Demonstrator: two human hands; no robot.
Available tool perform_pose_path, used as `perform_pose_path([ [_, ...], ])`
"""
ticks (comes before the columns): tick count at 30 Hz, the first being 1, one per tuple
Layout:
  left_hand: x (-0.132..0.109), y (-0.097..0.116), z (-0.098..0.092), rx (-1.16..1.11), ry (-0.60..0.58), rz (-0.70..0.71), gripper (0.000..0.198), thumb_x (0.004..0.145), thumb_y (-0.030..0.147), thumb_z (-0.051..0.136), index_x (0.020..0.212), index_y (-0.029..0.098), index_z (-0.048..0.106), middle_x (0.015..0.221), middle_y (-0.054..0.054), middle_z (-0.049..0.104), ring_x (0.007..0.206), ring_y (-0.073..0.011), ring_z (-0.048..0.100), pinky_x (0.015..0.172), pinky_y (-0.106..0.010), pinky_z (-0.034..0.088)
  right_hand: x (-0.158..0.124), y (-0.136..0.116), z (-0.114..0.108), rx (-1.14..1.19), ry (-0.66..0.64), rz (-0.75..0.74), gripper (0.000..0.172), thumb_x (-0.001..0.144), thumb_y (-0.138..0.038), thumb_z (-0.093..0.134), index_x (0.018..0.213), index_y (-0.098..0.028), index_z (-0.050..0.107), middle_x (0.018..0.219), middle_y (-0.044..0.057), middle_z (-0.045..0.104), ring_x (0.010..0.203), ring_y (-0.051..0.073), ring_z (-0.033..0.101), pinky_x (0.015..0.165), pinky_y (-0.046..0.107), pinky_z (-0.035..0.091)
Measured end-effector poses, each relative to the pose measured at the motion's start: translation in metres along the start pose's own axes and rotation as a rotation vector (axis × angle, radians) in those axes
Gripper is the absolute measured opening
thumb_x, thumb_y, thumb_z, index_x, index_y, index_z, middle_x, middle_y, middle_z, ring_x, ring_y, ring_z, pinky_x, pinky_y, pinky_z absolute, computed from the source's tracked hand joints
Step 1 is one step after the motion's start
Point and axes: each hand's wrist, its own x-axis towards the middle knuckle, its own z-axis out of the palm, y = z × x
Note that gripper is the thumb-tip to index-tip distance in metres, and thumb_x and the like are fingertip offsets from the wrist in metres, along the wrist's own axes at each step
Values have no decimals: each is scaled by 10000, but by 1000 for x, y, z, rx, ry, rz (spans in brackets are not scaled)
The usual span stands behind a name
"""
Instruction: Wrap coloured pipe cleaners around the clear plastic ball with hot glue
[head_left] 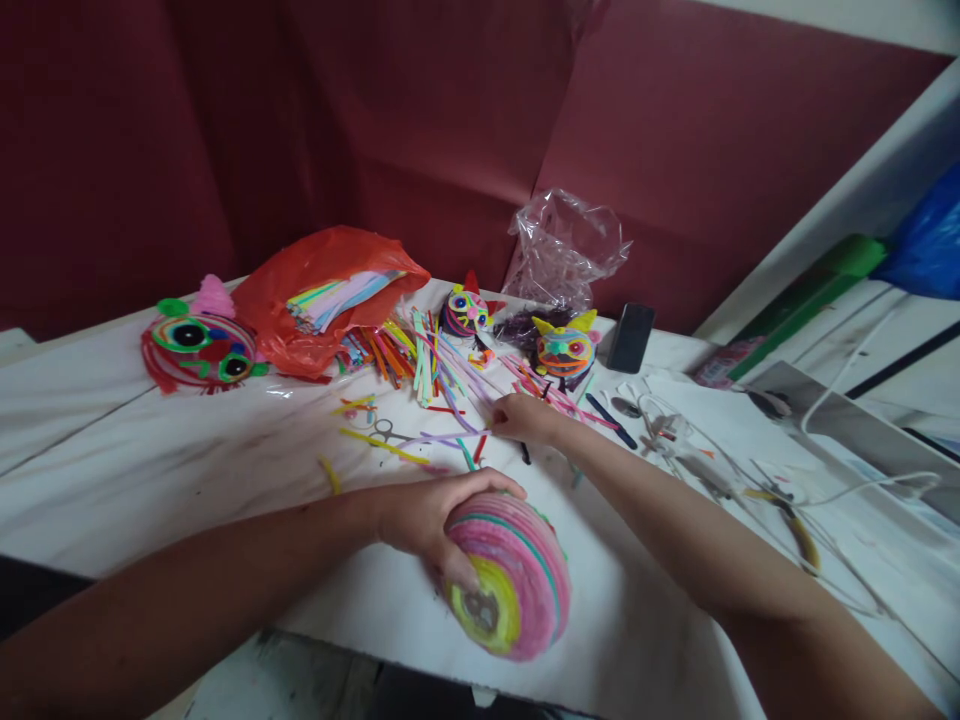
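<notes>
My left hand (442, 520) grips a round ball (525, 570) wound in pink, yellow and green strips, near the table's front edge. Farther back, my right hand (517, 417) reaches to the loose coloured strips, its fingers closed at the end of a purple strip (450, 436). Scissors (384, 431) lie left of that hand, beside yellow strips (384, 445). Bundles of coloured strips (424, 360) are spread just behind the hands.
A decorated face ball (199, 350) sits at the left, two smaller ones (466, 310) (566, 350) at the back. Around them are a red bag (322, 260), clear plastic (566, 245) and a phone (631, 338). Cables (739, 460) and yellow-handled pliers (802, 540) lie right.
</notes>
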Motion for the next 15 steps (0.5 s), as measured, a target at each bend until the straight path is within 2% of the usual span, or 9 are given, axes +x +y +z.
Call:
perform_pose_path([
  [2, 0, 2, 1, -4, 11, -14, 924, 487, 392, 908, 1262, 231, 432, 1213, -100, 588, 1082, -259, 589, 926, -422, 483, 0, -6, 2, 31, 18, -17, 50, 702, -182, 690, 665, -149, 685, 650, 56, 688, 626, 164, 608, 561, 228, 382],
  [5, 0, 5, 2, -2, 23, -40, 943, 455, 373, 921, 1248, 223, 434, 1206, -97, 586, 1095, -260, 580, 955, -431, 466, 1, -19, 1, 134, 48, -107, 109, 803, -183, 595, 814, -133, 691, 713, 39, 692, 623, 130, 587, 567, 208, 404],
  [7, 0, 7, 2, 7, 22, -64, 955, 453, 373, 922, 1257, 225, 428, 1216, -98, 581, 1105, -265, 578, 963, -439, 463, 2, -31, 0, 220, 37, -199, 192, 870, -229, 534, 941, -134, 685, 726, 7, 683, 611, 109, 575, 575, 195, 430],
  [10, -1, 8, 1, 23, 19, -70, 958, 467, 401, 915, 1272, 225, 427, 1227, -101, 580, 1118, -276, 579, 970, -453, 462, 8, -48, 1, 341, 96, -394, 248, 903, -283, 503, 943, -129, 693, 717, -1, 675, 627, 114, 586, 616, 215, 473],
  [13, -1, 8, 1, 60, 23, -62, 965, 459, 407, 915, 1274, 211, 437, 1227, -104, 584, 1137, -283, 573, 992, -459, 452, 21, -61, 6, 339, 293, -518, 249, 883, -200, 500, 1011, -126, 700, 944, 76, 717, 846, 167, 638, 796, 294, 501],
  [15, -1, 8, 1, 73, 28, -69, 965, 453, 395, 917, 1273, 209, 443, 1228, -104, 584, 1145, -284, 569, 996, -458, 451, 33, -67, 12, 170, 346, -579, 313, 853, -145, 523, 1125, -140, 678, 1183, 128, 668, 1051, 202, 609, 921, 330, 469],
])
